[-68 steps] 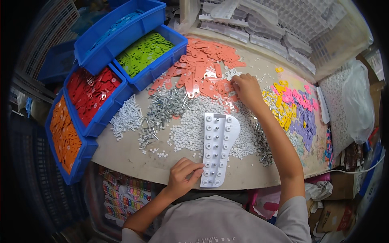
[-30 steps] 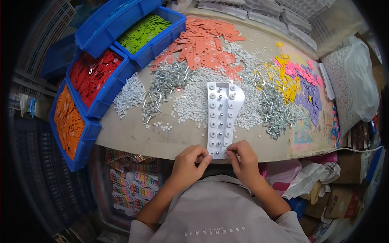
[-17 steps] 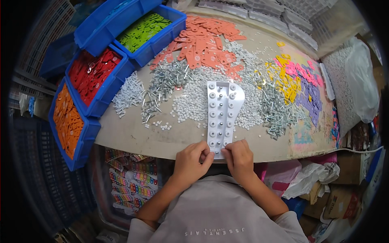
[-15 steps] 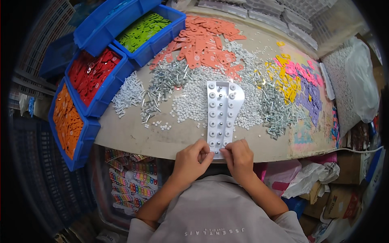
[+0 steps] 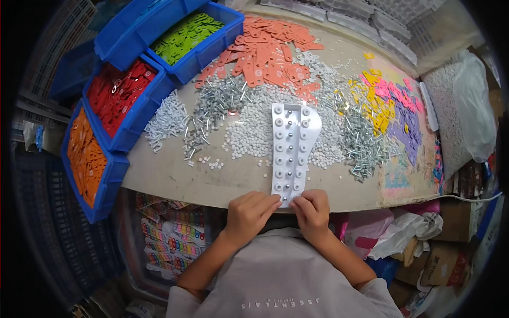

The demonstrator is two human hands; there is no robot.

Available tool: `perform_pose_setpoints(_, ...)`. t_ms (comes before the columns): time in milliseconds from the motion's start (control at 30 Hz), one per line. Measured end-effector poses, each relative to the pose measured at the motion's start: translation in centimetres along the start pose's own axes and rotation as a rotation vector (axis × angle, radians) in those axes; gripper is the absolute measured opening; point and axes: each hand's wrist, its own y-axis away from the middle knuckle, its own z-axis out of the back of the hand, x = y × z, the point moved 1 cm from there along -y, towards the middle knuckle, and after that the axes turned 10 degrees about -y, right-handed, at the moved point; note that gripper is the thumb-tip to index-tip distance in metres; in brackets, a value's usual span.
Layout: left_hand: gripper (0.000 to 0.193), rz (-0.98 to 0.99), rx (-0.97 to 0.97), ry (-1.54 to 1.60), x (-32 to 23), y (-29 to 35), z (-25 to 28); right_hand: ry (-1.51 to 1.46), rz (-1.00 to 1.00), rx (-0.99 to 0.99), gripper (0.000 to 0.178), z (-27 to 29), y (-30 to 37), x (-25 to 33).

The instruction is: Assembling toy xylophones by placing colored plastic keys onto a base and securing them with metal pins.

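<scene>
A long white plastic rack lies on the table in front of me, its near end at the table edge. Small white ring-shaped pieces sit along both its sides, and metal pin heads stand in a row down its middle channel. My left hand is closed, with thumb and fingertips pinched at the rack's near left corner. At the near right corner my right hand is pinched in the same way. Fingertips cover both corners, so whatever small piece they may hold is hidden.
Around the rack lie heaps of white ring pieces, metal pins and salmon-coloured tabs. Yellow tabs and purple tabs lie right. Blue bins of red, orange and green tabs stand left. A bag sits far right.
Both hands have pressed in onto the rack's near corners, with the left fingers now more closely bunched. The rack has barely shifted.
</scene>
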Motion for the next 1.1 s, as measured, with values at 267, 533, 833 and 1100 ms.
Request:
perform_pose_setpoints(267, 0.021, 0.013, -0.033, 0.019, 0.9, -0.3, 1.9, -0.165, -0.137, 0.042, 0.016, 0.6, -0.7, -0.3)
perform_pose_setpoints(533, 0.01, 0.15, -0.358, 0.019, 4.8, -0.8, 3.1, -0.137, 0.162, 0.045, 0.01, -0.1, -11.0, 4.4)
perform_pose_setpoints(833, 0.01, 0.144, -0.51, 0.062, 4.8, 1.3, 4.3, -0.301, 0.539, 0.466, 0.014, -22.0, -28.4, 9.6)
perform_pose_setpoints(1100, 0.006, 0.303, -0.892, -0.488, 7.2, 5.0, 19.7, -0.093, 0.335, 0.748, 0.028, -32.8, -33.9, 8.1)
